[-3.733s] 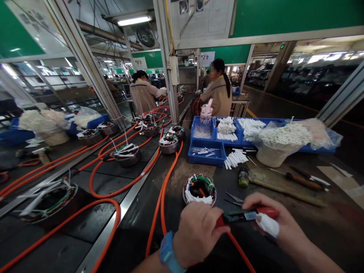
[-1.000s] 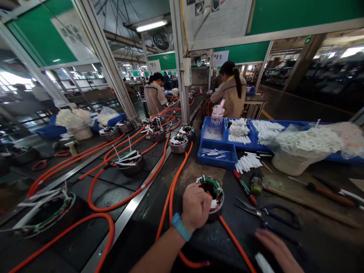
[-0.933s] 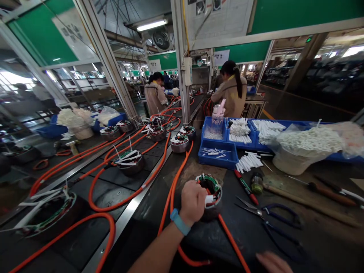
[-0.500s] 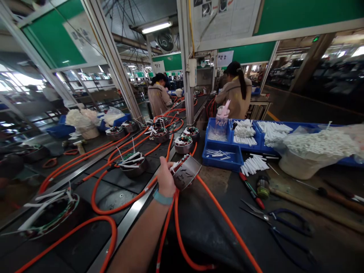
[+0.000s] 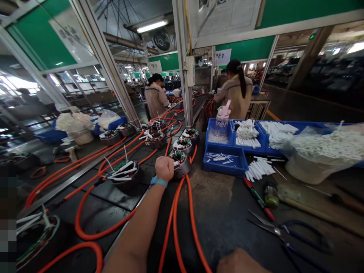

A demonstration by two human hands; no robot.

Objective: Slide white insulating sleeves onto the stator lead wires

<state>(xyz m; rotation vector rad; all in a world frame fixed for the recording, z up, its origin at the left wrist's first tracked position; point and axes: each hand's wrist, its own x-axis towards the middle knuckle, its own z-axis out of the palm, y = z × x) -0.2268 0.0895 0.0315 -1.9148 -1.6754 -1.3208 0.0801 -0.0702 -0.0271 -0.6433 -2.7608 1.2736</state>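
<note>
My left hand (image 5: 164, 168), with a blue band at the wrist, is closed on the near left rim of a motor stator (image 5: 183, 170). This grey metal ring sits level on the bench, with white and green parts and wires inside. Two similar stators (image 5: 182, 145) stand in a row just behind it. Orange cables (image 5: 176, 212) run from this group toward me. My right hand (image 5: 240, 261) shows only in part at the bottom edge, smeared, with its fingers hidden; scissors (image 5: 274, 229) lie to its right.
More stators (image 5: 125, 175) with white sleeves and looping orange cables stand on the left conveyor. Blue bins (image 5: 224, 167) of white tubes are at right, with a bagged bucket (image 5: 301, 170), red-handled tool (image 5: 258, 199) and small jar (image 5: 270, 195). Two people sit farther back.
The stator has gone from tilted in my left hand to level on the bench behind the cables, close to the other two. My right hand has come into view at the bottom.
</note>
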